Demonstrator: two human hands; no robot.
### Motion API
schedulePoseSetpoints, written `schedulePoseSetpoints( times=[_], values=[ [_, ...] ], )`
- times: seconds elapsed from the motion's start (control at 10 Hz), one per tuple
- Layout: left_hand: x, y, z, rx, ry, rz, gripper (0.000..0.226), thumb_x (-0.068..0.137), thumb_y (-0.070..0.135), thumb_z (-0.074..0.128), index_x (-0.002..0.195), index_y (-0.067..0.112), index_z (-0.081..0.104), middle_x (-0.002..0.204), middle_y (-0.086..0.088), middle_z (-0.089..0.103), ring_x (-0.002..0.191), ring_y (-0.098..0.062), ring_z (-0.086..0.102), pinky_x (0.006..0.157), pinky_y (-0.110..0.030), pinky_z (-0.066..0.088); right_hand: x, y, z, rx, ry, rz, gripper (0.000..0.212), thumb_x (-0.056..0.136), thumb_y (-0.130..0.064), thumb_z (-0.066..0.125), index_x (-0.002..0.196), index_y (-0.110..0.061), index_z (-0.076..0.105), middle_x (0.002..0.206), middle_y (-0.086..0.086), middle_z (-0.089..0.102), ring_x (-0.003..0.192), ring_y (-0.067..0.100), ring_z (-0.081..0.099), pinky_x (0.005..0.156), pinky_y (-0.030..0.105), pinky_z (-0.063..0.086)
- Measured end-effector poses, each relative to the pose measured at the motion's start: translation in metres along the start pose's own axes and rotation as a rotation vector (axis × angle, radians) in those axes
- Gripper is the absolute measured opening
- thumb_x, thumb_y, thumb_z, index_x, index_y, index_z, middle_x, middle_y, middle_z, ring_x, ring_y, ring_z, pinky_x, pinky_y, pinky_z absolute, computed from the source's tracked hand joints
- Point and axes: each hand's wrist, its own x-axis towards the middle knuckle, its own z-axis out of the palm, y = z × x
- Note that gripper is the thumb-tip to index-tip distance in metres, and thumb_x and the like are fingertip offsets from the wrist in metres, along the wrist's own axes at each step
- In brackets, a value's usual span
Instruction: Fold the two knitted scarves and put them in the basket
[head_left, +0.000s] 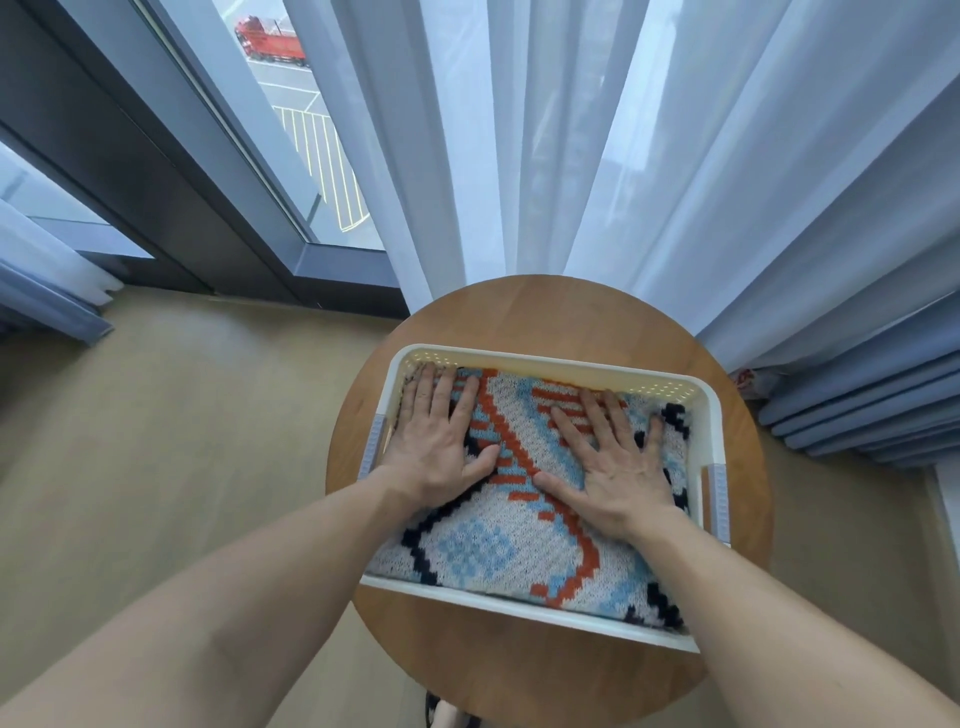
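We find the white basket (548, 359) on the round wooden table (540, 307), and take it as our reference. A folded knitted scarf (511, 535), patterned in orange, blue, black and white, lies inside it and fills it wall to wall. Our left hand (432, 442) rests flat on the scarf at the basket's left end, fingers straight and spread, gripping nothing. Our right hand (618, 465) lies likewise at the right end. We cannot tell whether a second scarf lies beneath. Sheer curtains (519, 156) hang beyond the basket.
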Motion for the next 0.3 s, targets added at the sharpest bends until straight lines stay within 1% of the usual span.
schedulePoseSetpoints(
  times=[0.1, 0.2, 0.3],
  values=[
    [-0.005, -0.002, -0.009, -0.029, -0.014, 0.025, 0.089, 0.087, 0.074, 0.021, 0.152, 0.028, -0.02, 0.16, -0.006, -0.025, 0.145, -0.025, -0.03, 0.117, -0.042, -0.019, -0.011, 0.0, -0.007, 0.025, 0.011, -0.012, 0.085, 0.076, -0.09, 0.003, 0.143, -0.048, -0.029, 0.152, -0.007, -0.042, 0.139, 0.017, -0.04, 0.11, 0.065, -0.019],
    [-0.016, -0.002, -0.023, -0.014, 0.023, 0.011, 0.081, 0.092, 0.068, 0.02, 0.154, 0.028, -0.014, 0.161, -0.005, -0.023, 0.146, -0.023, -0.028, 0.119, -0.042, -0.014, -0.025, -0.002, -0.015, 0.062, -0.003, -0.002, 0.085, 0.078, -0.089, 0.006, 0.147, -0.047, -0.023, 0.151, -0.008, -0.044, 0.137, 0.014, -0.043, 0.111, 0.065, -0.016],
    [-0.031, 0.0, -0.039, -0.02, 0.017, -0.02, 0.077, 0.096, 0.062, 0.02, 0.155, 0.023, -0.008, 0.162, -0.004, -0.02, 0.147, -0.023, -0.024, 0.121, -0.044, -0.007, -0.037, -0.004, -0.034, 0.121, -0.037, 0.011, 0.085, 0.078, -0.089, 0.008, 0.147, -0.047, -0.02, 0.15, -0.009, -0.045, 0.136, 0.016, -0.044, 0.113, 0.065, -0.014]
  ],
)
